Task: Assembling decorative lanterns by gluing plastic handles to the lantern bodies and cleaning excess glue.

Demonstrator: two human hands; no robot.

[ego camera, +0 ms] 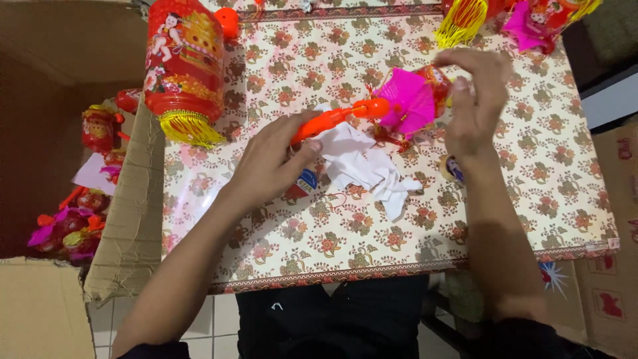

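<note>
My left hand (272,159) grips the orange plastic handle (332,118) of a small toy lantern. The lantern (419,96) has a pink top and red body and lies tilted at the handle's far end. My right hand (475,100) is at the lantern's right side, fingers bent around it and partly blurred. Under the handle lies crumpled white paper (365,166). All of this rests on a flower-patterned table (531,186).
A tall red lantern (185,63) with a yellow fringe stands at the back left. More lanterns and yellow tassels (518,20) crowd the back right. An open cardboard box (123,219) on the left holds several small lanterns (66,229). Cartons (615,266) stand at the right.
</note>
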